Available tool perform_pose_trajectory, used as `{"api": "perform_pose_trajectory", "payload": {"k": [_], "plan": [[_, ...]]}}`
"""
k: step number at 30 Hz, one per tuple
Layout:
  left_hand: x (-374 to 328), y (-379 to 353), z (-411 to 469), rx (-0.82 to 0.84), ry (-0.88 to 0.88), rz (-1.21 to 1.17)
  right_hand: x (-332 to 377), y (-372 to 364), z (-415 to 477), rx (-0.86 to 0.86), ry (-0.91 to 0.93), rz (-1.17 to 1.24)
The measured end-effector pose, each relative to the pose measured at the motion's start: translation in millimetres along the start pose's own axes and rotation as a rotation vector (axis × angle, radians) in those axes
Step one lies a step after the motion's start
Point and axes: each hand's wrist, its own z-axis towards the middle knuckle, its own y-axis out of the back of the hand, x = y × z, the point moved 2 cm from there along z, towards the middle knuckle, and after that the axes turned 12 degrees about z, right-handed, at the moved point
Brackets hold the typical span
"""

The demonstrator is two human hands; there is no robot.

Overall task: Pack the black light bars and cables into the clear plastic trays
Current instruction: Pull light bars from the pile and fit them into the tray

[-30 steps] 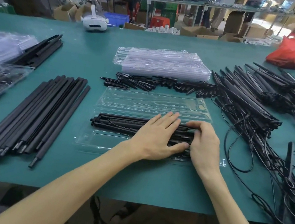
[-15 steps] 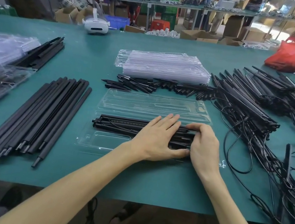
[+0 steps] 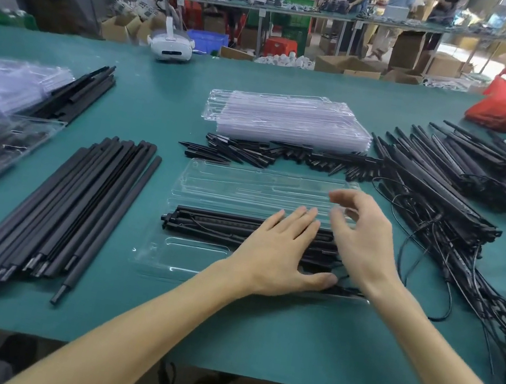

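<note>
Centre of frame: a clear plastic clamshell tray (image 3: 193,259) lies open on the green tabletop (image 3: 255,333). Its near half is loaded with a bundle of black light bars (image 3: 212,227), and its far half is not yet folded over. The left hand (image 3: 281,253) presses flat on the bundle, fingers straight. The right hand (image 3: 361,236), blurred, hovers loosely curled, apparently empty. The bars' long axis runs left–right, capped ends toward frame left. The heap of unpacked black bars with cables (image 3: 445,197) at right suggests much remains.

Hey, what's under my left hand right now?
The left hand lies flat on black light bars seated in the clear tray. The stretch of the bars beneath the palm is covered and cannot be seen.
</note>
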Motion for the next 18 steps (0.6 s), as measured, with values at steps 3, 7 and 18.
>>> {"api": "perform_pose_trajectory", "payload": {"k": [3, 7, 18], "plan": [[-1, 0, 0, -0.008, 0.001, -0.007, 0, -16, 33, 0.105, 0.052, -0.151], [0, 0, 1, -0.004, 0.003, 0.007, -3, -43, 90, 0.244, 0.110, -0.377], [1, -6, 5, -0.034, -0.022, -0.024, -21, -106, 184, 0.469, 0.035, -0.740]]}}
